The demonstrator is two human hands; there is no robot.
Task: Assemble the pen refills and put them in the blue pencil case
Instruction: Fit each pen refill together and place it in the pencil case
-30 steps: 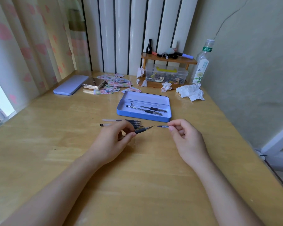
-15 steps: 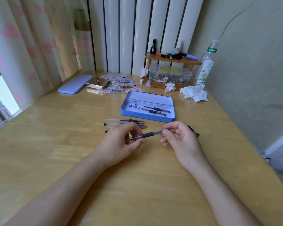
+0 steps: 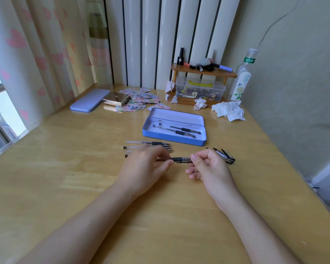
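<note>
A: Hands?
B: Left hand (image 3: 144, 168) and right hand (image 3: 211, 168) both pinch one pen (image 3: 180, 159), mid-desk.
A: Case?
B: Blue pencil case (image 3: 174, 139) open just behind, toward desk's far edge.

Soft daylight enters from the window (image 3: 0, 119) at the left edge, leaving pale glare streaks on the desk (image 3: 69, 187) toward its left and far edges, while shadows under the arms are faint. The left hand (image 3: 143, 168) is smeared by motion blur; the right hand (image 3: 211, 168) is sharper. Wide-angle distortion bows the radiator (image 3: 170, 35) and curtain (image 3: 36, 54) toward the frame edges.
</note>
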